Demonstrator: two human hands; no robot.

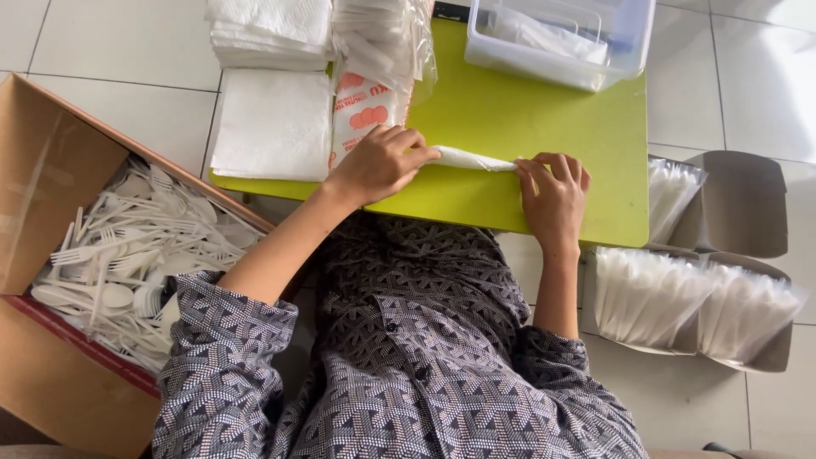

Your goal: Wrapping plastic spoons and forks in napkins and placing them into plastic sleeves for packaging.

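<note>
So nearest the camera is the person's patterned shirt (pixel 408 357), with a cardboard box (pixel 51 170) on the floor at near left, heaped with white plastic cutlery (pixel 127 246) (forks and spoons all jumbled). At near right sit cardboard trays holding clear bags of white pieces (pixel 680 297); I can't tell what's inside them. Next out is the green table (pixel 527 119), and both hands are on its near edge. The rolled napkin (pixel 472 159) lies sideways between them, flat on the tabletop. The left hand (pixel 380 161) has its fingers curled around the left end of the roll, pinching it. The right hand (pixel 554 200) isn't clenched at all: its fingers are spread and pressing down on the right end. I'd say the trick for this bit is even pressure from both ends so the roll stays tight and straight and doesn't cone out, and keeping it square to the table edge. Farther left there's a stack of white napkins (pixel 272 119), just beside it a bag of sachets (pixel 365 106), and at the far right edge a clear plastic tub (pixel 629 42).
</note>
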